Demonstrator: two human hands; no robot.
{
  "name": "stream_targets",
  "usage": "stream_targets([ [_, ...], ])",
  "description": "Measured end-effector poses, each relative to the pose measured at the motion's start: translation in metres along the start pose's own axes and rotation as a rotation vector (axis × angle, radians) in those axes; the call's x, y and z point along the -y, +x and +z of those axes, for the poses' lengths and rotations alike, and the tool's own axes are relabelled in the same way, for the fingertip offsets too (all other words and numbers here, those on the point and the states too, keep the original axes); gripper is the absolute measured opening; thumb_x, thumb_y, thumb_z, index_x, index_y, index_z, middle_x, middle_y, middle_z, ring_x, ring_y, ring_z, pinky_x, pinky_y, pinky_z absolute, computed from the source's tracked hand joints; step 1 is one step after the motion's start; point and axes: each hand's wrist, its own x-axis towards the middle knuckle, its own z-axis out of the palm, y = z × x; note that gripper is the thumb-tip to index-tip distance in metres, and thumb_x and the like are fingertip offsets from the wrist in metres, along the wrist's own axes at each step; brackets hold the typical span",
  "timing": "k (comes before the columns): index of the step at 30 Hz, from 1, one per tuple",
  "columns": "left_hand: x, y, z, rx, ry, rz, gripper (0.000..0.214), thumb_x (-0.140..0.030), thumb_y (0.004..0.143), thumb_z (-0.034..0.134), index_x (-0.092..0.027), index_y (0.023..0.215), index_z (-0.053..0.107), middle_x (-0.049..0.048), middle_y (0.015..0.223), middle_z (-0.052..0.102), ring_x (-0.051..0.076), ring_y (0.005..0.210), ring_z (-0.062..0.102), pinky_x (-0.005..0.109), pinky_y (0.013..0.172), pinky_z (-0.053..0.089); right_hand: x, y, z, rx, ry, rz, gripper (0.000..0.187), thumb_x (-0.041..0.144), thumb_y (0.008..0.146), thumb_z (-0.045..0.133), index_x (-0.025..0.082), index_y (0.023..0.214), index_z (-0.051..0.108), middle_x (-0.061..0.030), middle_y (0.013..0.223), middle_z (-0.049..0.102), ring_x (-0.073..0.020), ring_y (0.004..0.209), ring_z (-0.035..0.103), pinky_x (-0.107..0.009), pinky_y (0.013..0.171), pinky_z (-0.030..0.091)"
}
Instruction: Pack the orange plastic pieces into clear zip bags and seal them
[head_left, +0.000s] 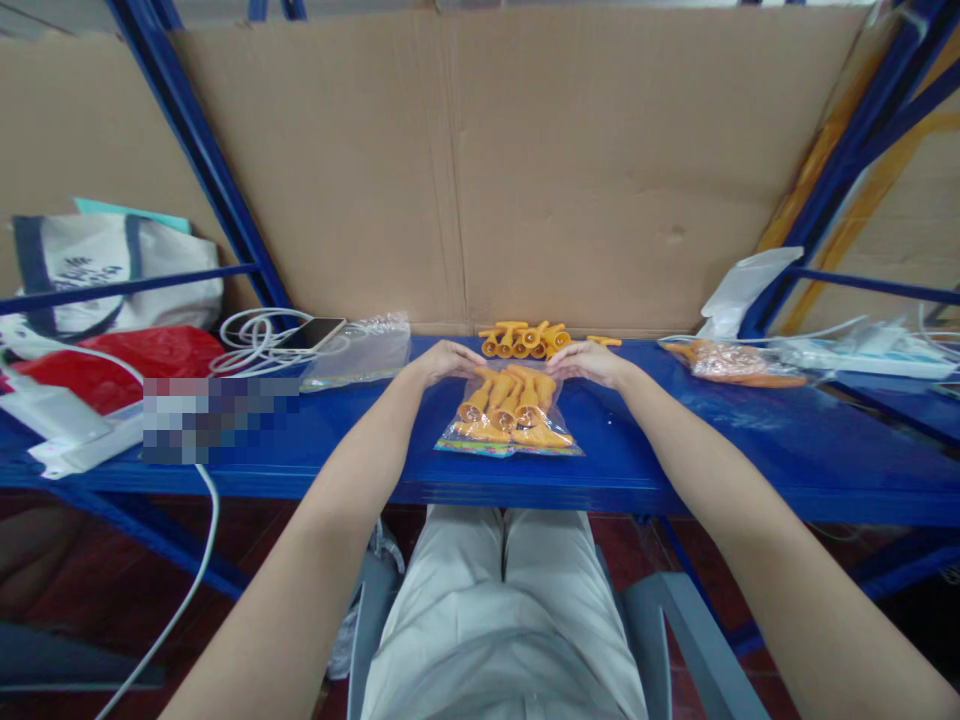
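A clear plastic bag (pixel 510 436) lies on the blue table in front of me, with several orange plastic pieces (pixel 504 395) inside, some showing flared, hollow cup-like ends. My left hand (pixel 451 360) pinches its far left corner. At the far right corner, my right hand (pixel 589 361) has its thumb and fingers closed on the bag's edge. Just beyond the bag, a small pile of similar orange pieces (pixel 523 340) sits between my hands. One thin orange piece (pixel 604 341) lies apart, behind my right hand.
On the blue tabletop (pixel 645 470), a filled plastic bag (pixel 739 360) lies at right. At left are a flat clear bag (pixel 367 352), a phone (pixel 319 334), coiled white cable (pixel 251 340), a power strip (pixel 90 443) and a red bag (pixel 112 360). Cardboard (pixel 570 180) stands behind.
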Motion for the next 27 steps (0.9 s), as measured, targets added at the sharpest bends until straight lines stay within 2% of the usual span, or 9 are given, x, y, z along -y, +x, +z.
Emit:
stream_targets([
  [5, 0.002, 0.003, 0.005, -0.072, 0.070, 0.066, 0.020, 0.004, 0.057, 0.068, -0.016, 0.054, 0.071, 0.0044, 0.069, 0.075, 0.017, 0.074, 0.072, 0.034, 0.087, 0.058, 0.001, 0.000, 0.008, -0.054, -0.224, -0.068, 0.028, -0.008, 0.068, 0.056, 0.016, 0.055, 0.063, 0.0009, 0.058, 0.067, -0.0082, 0.054, 0.061, -0.020, 0.062, 0.049],
  [8, 0.002, 0.005, 0.008, -0.120, 0.210, 0.140, 0.025, 0.005, 0.058, 0.058, -0.016, 0.052, 0.070, 0.0024, 0.064, 0.073, 0.015, 0.068, 0.069, 0.031, 0.081, 0.058, 0.006, -0.002, 0.014, -0.069, -0.388, -0.085, 0.034, -0.012, 0.065, 0.046, 0.016, 0.053, 0.059, 0.0042, 0.050, 0.060, -0.0074, 0.050, 0.056, -0.018, 0.057, 0.044],
  [10, 0.001, 0.006, 0.009, -0.148, 0.369, 0.243, 0.030, 0.006, 0.057, 0.051, -0.016, 0.051, 0.070, 0.0007, 0.060, 0.071, 0.014, 0.065, 0.067, 0.028, 0.077, 0.057, 0.010, -0.003, 0.018, -0.068, -0.457, -0.097, 0.034, -0.012, 0.065, 0.043, 0.016, 0.052, 0.058, 0.0046, 0.047, 0.057, -0.0075, 0.048, 0.055, -0.018, 0.056, 0.043],
  [13, -0.001, 0.010, 0.011, -0.187, 0.596, 0.484, 0.031, 0.004, 0.055, 0.046, -0.017, 0.049, 0.068, -0.0001, 0.061, 0.069, 0.014, 0.069, 0.067, 0.026, 0.076, 0.055, 0.014, -0.005, 0.020, -0.080, -0.518, -0.117, 0.034, -0.004, 0.074, 0.044, 0.017, 0.050, 0.056, 0.0027, 0.047, 0.057, -0.0087, 0.048, 0.054, -0.019, 0.054, 0.042],
  [17, -0.002, 0.012, 0.014, -0.239, 0.717, 0.740, 0.030, 0.003, 0.056, 0.045, -0.018, 0.049, 0.066, 0.0008, 0.067, 0.069, 0.015, 0.075, 0.067, 0.026, 0.076, 0.052, 0.011, -0.004, 0.018, -0.060, -0.601, -0.159, 0.041, 0.022, 0.089, 0.054, 0.017, 0.048, 0.054, 0.0004, 0.044, 0.055, -0.0099, 0.046, 0.053, -0.021, 0.053, 0.043],
  [20, -0.001, 0.012, 0.017, -0.284, 0.725, 0.831, 0.028, 0.001, 0.058, 0.046, -0.018, 0.051, 0.065, 0.0014, 0.072, 0.069, 0.016, 0.077, 0.066, 0.026, 0.074, 0.051, 0.004, 0.001, 0.015, -0.038, -0.645, -0.202, 0.046, 0.045, 0.084, 0.067, 0.018, 0.050, 0.052, 0.0014, 0.044, 0.053, -0.0097, 0.044, 0.051, -0.022, 0.052, 0.043],
  [22, -0.001, 0.011, 0.020, -0.306, 0.712, 0.872, 0.027, 0.001, 0.060, 0.045, -0.018, 0.053, 0.064, 0.0014, 0.075, 0.068, 0.015, 0.078, 0.065, 0.026, 0.074, 0.050, 0.001, 0.004, 0.014, -0.073, -0.597, -0.220, 0.042, 0.048, 0.077, 0.075, 0.018, 0.057, 0.053, 0.0035, 0.048, 0.053, -0.0092, 0.046, 0.051, -0.022, 0.052, 0.043],
  [24, -0.001, 0.010, 0.022, -0.319, 0.689, 0.905, 0.027, 0.001, 0.062, 0.045, -0.018, 0.054, 0.062, 0.0011, 0.076, 0.066, 0.015, 0.077, 0.064, 0.026, 0.074, 0.050, -0.001, 0.006, 0.014, -0.109, -0.490, -0.229, 0.035, 0.041, 0.069, 0.083, 0.018, 0.069, 0.057, 0.0042, 0.057, 0.058, -0.0092, 0.053, 0.055, -0.022, 0.055, 0.046],
  [27, -0.002, 0.006, 0.027, -0.334, 0.653, 0.950, 0.027, 0.001, 0.066, 0.044, -0.018, 0.055, 0.060, 0.0008, 0.077, 0.065, 0.014, 0.076, 0.063, 0.025, 0.073, 0.049, 0.001, 0.004, 0.016, -0.045, -0.333, -0.201, 0.036, 0.031, 0.064, 0.088, 0.018, 0.086, 0.064, 0.0009, 0.076, 0.068, -0.0106, 0.068, 0.063, -0.021, 0.065, 0.051],
])
